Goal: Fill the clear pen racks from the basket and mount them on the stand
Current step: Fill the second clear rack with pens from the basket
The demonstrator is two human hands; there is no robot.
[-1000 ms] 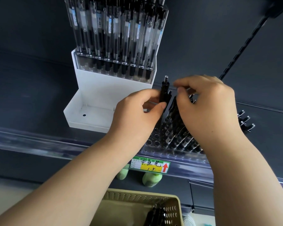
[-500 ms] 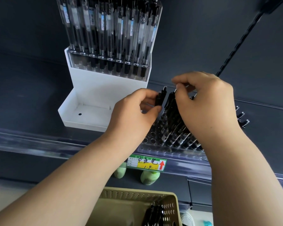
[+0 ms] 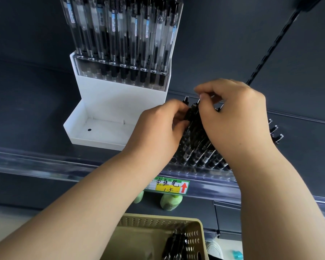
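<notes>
Now at the shelf, filling stage. The clear pen rack (image 3: 199, 170) lies on the shelf's front edge, just right of the white stand (image 3: 105, 104). Black pens lean in its rows, and a few open holes show at the front left.

Left hand (image 3: 158, 130): grip clamped, thumb and curled fingers round a black pen (image 3: 186, 109) at the rack's left side. Right hand (image 3: 233, 119): grip pinched together on the top of a second pen (image 3: 196, 107), just beside the first. The lower ends are hidden behind the hands, so I cannot tell whether either pen is seated.

The stand's upper tier carries a filled rack (image 3: 120, 53). The lower tray (image 3: 101, 128) looks like the place meant for this one. The basket (image 3: 158, 226) sits below, with spare pens (image 3: 176, 244) in its right corner.

To do the step well, I judge:
- Line each tip over one hole before pressing.
- Push straight along the barrel, not sideways, since leaning neighbours crowd the gap.
- Steady the rack with one hand so it does not slide off the edge.
- Fill the open front holes before lifting.
</notes>
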